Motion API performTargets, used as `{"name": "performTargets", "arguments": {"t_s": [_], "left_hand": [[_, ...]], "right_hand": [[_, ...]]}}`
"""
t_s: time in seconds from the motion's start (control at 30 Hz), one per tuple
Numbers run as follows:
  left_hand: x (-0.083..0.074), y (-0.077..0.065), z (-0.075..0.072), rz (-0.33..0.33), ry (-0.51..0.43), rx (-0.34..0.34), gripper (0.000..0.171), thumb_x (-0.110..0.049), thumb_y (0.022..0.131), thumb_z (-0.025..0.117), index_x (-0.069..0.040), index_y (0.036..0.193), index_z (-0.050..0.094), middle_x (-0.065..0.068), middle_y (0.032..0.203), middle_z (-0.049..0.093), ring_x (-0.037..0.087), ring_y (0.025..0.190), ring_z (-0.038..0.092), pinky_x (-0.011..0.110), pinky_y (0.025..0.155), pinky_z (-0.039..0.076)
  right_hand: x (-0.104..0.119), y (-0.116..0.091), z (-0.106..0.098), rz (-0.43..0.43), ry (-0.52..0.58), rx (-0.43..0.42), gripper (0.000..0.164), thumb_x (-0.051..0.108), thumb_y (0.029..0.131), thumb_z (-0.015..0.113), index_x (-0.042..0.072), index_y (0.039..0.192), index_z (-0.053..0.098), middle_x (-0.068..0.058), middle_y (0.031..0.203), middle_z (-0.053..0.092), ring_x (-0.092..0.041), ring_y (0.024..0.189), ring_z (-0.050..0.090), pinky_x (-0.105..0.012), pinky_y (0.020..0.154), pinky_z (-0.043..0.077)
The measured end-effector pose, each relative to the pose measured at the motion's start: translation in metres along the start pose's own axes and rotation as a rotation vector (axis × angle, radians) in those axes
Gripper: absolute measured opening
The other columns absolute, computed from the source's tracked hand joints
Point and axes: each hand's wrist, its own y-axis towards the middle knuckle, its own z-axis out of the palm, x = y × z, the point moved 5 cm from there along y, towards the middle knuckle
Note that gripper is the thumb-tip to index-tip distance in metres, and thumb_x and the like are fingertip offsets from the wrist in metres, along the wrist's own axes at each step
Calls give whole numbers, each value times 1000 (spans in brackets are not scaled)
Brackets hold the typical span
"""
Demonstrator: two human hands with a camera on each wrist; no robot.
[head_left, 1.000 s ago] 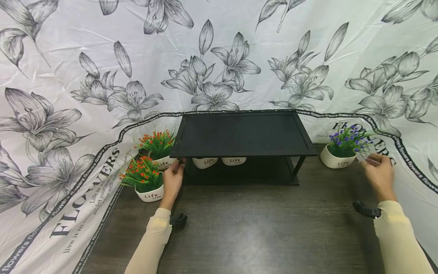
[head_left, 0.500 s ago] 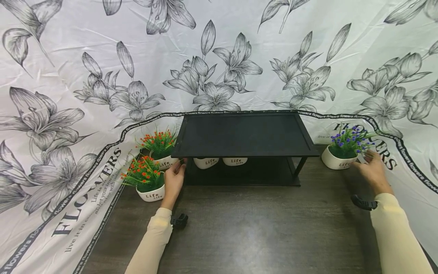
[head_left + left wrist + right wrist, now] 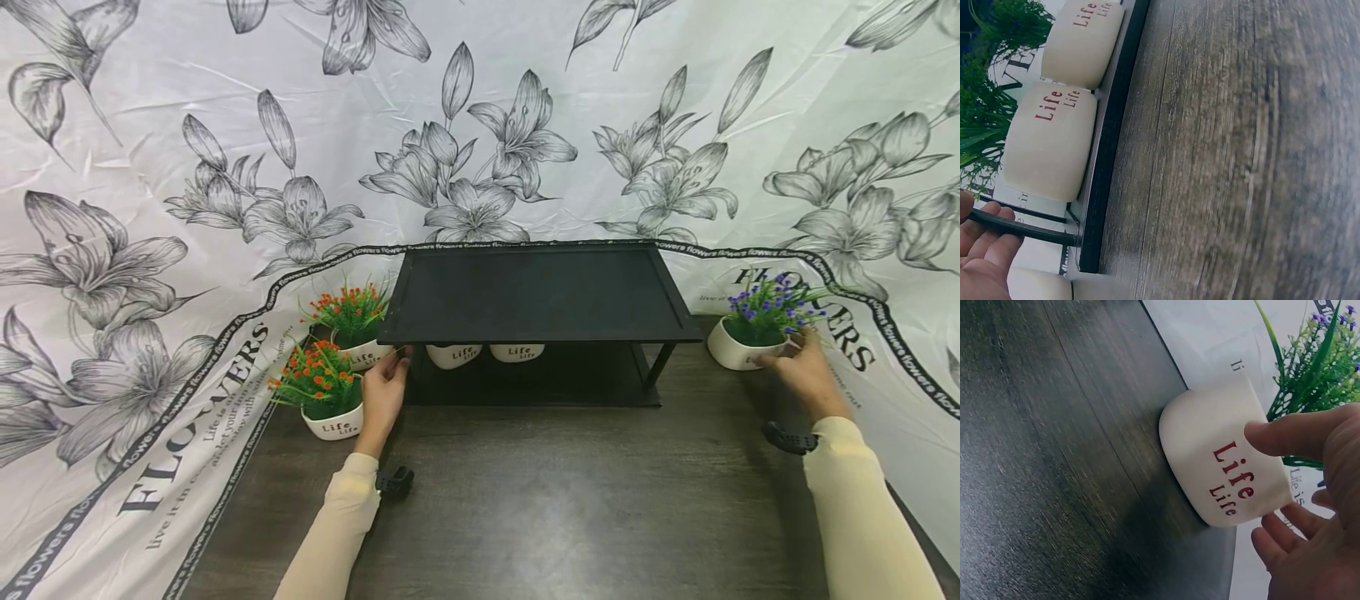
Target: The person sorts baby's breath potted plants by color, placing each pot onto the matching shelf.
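My left hand (image 3: 382,396) grips the left front post (image 3: 1035,232) of a black two-tier shelf (image 3: 536,296), with thumb and fingers on either side of it. On the right, my right hand (image 3: 810,379) holds a white flowerpot (image 3: 1210,434) marked "Life", planted with artificial purple flowers (image 3: 772,304). The right wrist view has the thumb on the pot's front and the other fingers around its side. The pot stands upright on the table. Two more white pots (image 3: 1050,144) sit on the shelf's lower tier, their tops hidden from the head view by the upper tier.
Left of the shelf stand two pots with orange flowers: a front one (image 3: 330,425) close to my left hand and a rear one (image 3: 348,312) partly hidden. A white flower-print cloth (image 3: 480,125) hangs behind the dark wooden table (image 3: 525,500).
My right hand has moved left to the purple-flowered pot, and its thumb now lies over the pot's front. The left hand has stayed on the shelf post.
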Motion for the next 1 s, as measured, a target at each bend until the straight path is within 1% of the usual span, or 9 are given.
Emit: {"name": "performTargets", "arguments": {"t_s": [0.23,0.43,0.53,0.6,0.67,0.77,0.87,0.93,1.0], "left_hand": [[1,1,2,-8,-1,9,33,-15,106,66,2,134,72,24,133,72,38,122,72,55,103,58],[2,2,1,-12,-4,5,34,-16,106,66,1,135,71,26,135,70,40,124,71,54,104,58],[2,2,1,-15,-7,6,34,-16,106,67,1,135,71,27,136,69,40,125,71,53,105,57],[2,2,1,-18,-8,12,34,-16,107,66,1,136,71,27,136,69,40,125,70,53,106,57],[2,1,1,-20,-7,16,34,-17,107,66,1,135,71,26,136,70,40,125,70,53,106,57],[2,0,0,-20,-14,16,34,-16,107,66,1,135,71,26,136,70,39,125,71,53,106,57],[1,0,0,-19,-21,14,35,-17,107,66,1,136,71,27,136,69,40,125,71,53,106,57],[1,0,-1,-21,-22,15,36,-17,107,66,2,137,70,28,136,69,40,126,70,53,107,57],[1,0,-1,-23,-20,16,37,-17,107,66,3,138,69,29,137,68,40,126,70,53,107,57]], "right_hand": [[-3,0,-1,-12,-81,-78,103,27,100,73,-12,164,3,-49,160,25,-62,142,36,-70,115,38],[-4,-1,1,-12,-163,-77,104,41,96,79,-9,165,18,-52,157,25,-64,140,37,-74,110,38],[-4,-2,2,-28,-200,-92,98,42,95,80,-14,159,30,-51,153,32,-60,132,42,-66,99,43],[-4,-2,4,-36,-200,-112,90,41,94,81,-20,145,39,-47,139,44,-53,117,48,-54,88,47],[-5,-3,6,-26,-173,-111,89,39,94,82,-21,138,34,-40,128,46,-46,111,47,-44,85,45],[-5,-6,14,0,-86,-98,90,35,93,83,-14,136,20,-30,132,33,-46,119,40,-44,99,41],[-6,-6,22,27,-11,-66,110,33,94,82,-6,149,-5,-39,154,12,-58,146,23,-59,124,25],[-7,-5,24,28,19,-49,118,31,93,82,-4,153,-13,-41,163,0,-61,154,10,-66,129,13],[-9,-3,25,16,1,-39,122,32,93,83,-7,158,-12,-42,166,4,-63,155,12,-70,128,14]]}}
